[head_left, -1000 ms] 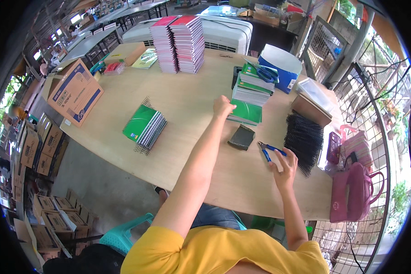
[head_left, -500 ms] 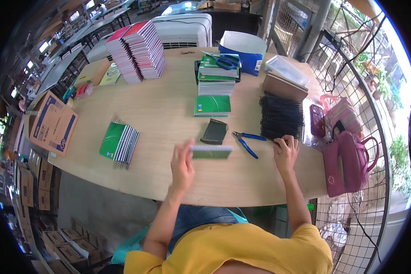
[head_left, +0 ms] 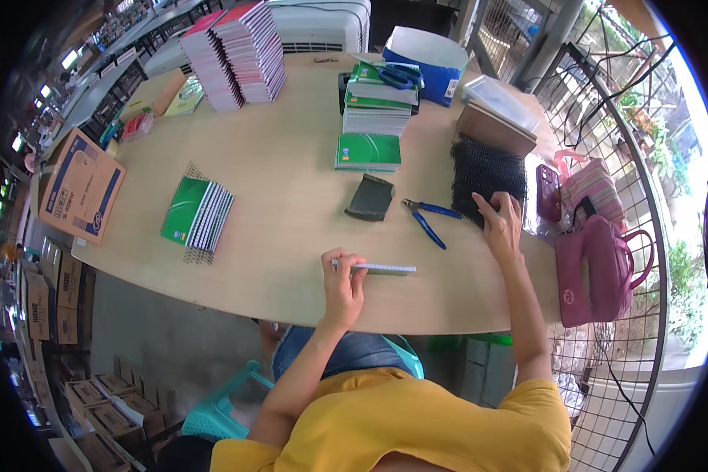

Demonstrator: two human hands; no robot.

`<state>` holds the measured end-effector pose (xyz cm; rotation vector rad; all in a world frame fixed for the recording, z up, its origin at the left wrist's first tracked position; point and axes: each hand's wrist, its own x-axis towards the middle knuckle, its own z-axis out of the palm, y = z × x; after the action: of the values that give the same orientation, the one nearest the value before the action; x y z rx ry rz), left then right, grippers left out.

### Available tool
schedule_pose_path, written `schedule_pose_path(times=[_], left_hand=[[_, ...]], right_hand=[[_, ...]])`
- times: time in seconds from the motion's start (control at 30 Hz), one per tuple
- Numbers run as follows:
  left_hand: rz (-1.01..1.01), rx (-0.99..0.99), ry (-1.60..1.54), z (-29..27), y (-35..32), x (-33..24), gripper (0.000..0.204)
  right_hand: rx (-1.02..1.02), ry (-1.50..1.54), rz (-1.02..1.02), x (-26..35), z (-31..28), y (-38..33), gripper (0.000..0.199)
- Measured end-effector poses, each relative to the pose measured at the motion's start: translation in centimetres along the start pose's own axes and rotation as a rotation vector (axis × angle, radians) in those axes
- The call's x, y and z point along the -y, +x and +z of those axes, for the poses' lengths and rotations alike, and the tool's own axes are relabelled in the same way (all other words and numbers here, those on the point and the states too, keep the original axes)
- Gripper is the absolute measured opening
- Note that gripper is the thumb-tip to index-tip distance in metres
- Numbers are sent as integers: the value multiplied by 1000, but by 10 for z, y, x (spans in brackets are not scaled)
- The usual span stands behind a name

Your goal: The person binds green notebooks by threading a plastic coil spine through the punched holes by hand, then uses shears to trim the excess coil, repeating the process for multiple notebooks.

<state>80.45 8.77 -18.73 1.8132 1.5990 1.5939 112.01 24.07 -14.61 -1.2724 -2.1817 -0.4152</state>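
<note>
A: What takes up the most room?
B: The table (head_left: 283, 189). Far back on its left half rise 2 tall stacks of red-covered spiral notebooks (head_left: 252, 63), dark coils along their edges, so they look finished.

A: And the green stock?
B: 2 adjoining piles of green-covered notepads (head_left: 368, 152) stand beyond the middle; the farther is taller, with blue-handled scissors (head_left: 400, 76) on top. No coil shows on them, so that portion seems left.

A: What about the black heap?
B: A pile of black spiral coils (head_left: 480, 169) lies on the right. The right hand (head_left: 499, 224) is at its near edge, thumb and forefinger slightly apart; whether a coil sits between them cannot be told.

A: Is any green work done?
B: A short stack of coiled green notebooks (head_left: 187, 208) lies on the left. Coil ends jut out at both ends, so they look threaded but untrimmed.

A: And the other hand?
B: The left hand (head_left: 344, 287) pinches 1 thin notepad (head_left: 385, 269) edge-on near the table's front. No coil can be made out on it; it seems barely begun.

A: Anything smaller?
B: Blue-handled cutting pliers (head_left: 426, 224), handles spread, untouched beside a dark block (head_left: 371, 198).
</note>
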Motion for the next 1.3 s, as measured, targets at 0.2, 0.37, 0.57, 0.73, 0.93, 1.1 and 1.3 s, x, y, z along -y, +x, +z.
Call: schedule_pose_path(times=[0.2, 0.37, 0.57, 0.73, 0.93, 1.1, 1.3], left_hand=[[-31, 6, -15, -2, 7, -4, 21], [-5, 11, -38, -3, 5, 6, 18], [81, 0, -29, -3, 9, 3, 20], [15, 34, -69, -4, 7, 5, 18], [16, 40, -81, -5, 6, 9, 17], [26, 16, -62, -4, 7, 8, 17], [-5, -2, -69, -5, 8, 6, 16]], right_hand=[[80, -16, -172, 10, -10, 8, 53], [205, 393, 1, 68, -31, -4, 56], [493, 1436, 851, 136, -25, -31, 30], [461, 1238, 688, 127, -22, -35, 23], [423, 1155, 414, 113, -21, -26, 16], [459, 1043, 228, 107, -29, -7, 14], [412, 1040, 36, 106, -28, -2, 16]])
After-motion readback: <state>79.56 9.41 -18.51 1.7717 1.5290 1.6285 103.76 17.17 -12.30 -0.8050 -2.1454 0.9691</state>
